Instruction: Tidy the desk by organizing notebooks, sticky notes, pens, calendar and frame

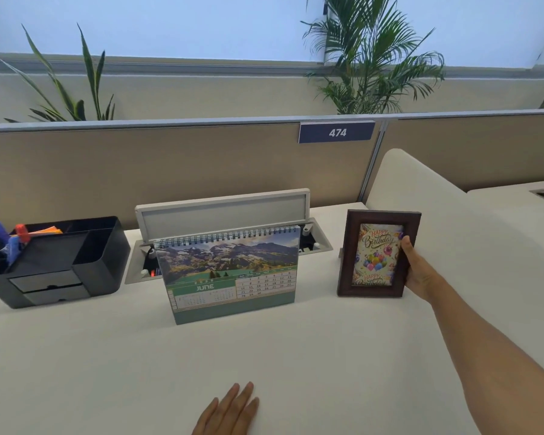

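Head view. The frame point(378, 253), dark wood around a "Happy Birthday" card, is standing upright on the desk point(296, 356) at about three o'clock from the calendar point(230, 274), well apart from it. I am seeing the right hand point(416, 271) gripping the frame's right edge, thumb lying over the front moulding; the other fingers are passing behind it, so I can only suppose they are curled round the back. The left hand point(230, 409) is resting flat on the desk at six o'clock from the calendar, fingers straight and close together, holding nothing. The calendar, spiral-bound and showing June under a mountain picture, is standing just in front of an open cable hatch point(223, 211) with its lid raised. At nine o'clock from the calendar a black organizer point(85, 259) is sitting on the desk, holding pens point(0, 243) and orange sticky notes point(49, 229). At twelve o'clock a partition point(139, 164) is carrying a plate point(336, 132) reading 474, with plants point(371, 54) rising behind it.
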A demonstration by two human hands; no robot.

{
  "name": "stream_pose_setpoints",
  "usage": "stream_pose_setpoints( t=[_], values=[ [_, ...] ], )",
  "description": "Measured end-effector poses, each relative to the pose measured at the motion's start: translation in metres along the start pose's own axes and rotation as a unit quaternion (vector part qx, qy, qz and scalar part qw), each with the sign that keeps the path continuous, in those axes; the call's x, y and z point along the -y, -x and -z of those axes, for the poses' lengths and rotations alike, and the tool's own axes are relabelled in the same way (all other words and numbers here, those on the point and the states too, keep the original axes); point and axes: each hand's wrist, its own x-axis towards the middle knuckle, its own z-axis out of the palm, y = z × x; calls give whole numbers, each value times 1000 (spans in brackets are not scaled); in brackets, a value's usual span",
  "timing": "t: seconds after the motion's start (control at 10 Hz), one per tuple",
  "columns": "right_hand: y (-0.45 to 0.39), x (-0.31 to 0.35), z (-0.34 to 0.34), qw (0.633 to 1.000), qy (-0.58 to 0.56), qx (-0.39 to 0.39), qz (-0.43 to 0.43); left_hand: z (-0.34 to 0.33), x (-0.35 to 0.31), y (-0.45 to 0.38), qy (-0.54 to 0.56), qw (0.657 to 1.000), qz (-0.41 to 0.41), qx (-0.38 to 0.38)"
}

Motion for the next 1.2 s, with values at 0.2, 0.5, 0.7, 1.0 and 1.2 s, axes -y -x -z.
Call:
stream_pose_setpoints(
  t=[0.2, 0.5, 0.7, 1.0, 1.2],
  values=[
    [-3, -2, 0, 1000, -8, 13, -8, 0, -2, 1, -3, 999, 18, -29],
    [-4, -2, -3, 1000, -3, 12, 8, -3, 0, 2, -24, 999, 15, -40],
    [20, -21, 3, 997, -9, -77, 25, -3, 3, 3, 41, 998, 28, 28],
    [109, -45, -26, 976, 100, -181, 67, 8, 15, 12, 4, 987, -32, 158],
    [180, -67, -98, 975, 197, -38, 96, 5, 52, 61, -94, 989, -3, 110]
  ],
)
